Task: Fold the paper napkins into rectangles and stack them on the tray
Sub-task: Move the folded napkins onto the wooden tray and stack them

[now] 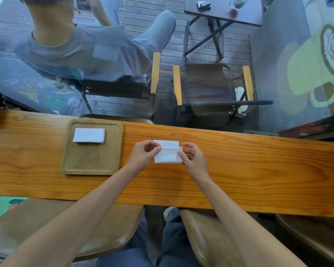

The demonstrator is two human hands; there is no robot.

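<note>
A white paper napkin point(168, 155) lies in the middle of the long wooden counter, partly folded, its near flap raised toward the far edge. My left hand point(144, 153) pinches the flap's left corner. My right hand point(193, 158) pinches its right corner. To the left sits a square wooden tray point(93, 164), and a folded white napkin stack point(89, 135) rests on its far part.
The wooden counter point(249, 170) runs left to right against a glass window. Behind the glass a person point(81, 47) sits in a chair, with an empty folding chair point(210, 87) beside them and a small table point(224, 10) farther off. Brown stool seats point(112, 228) sit below the counter.
</note>
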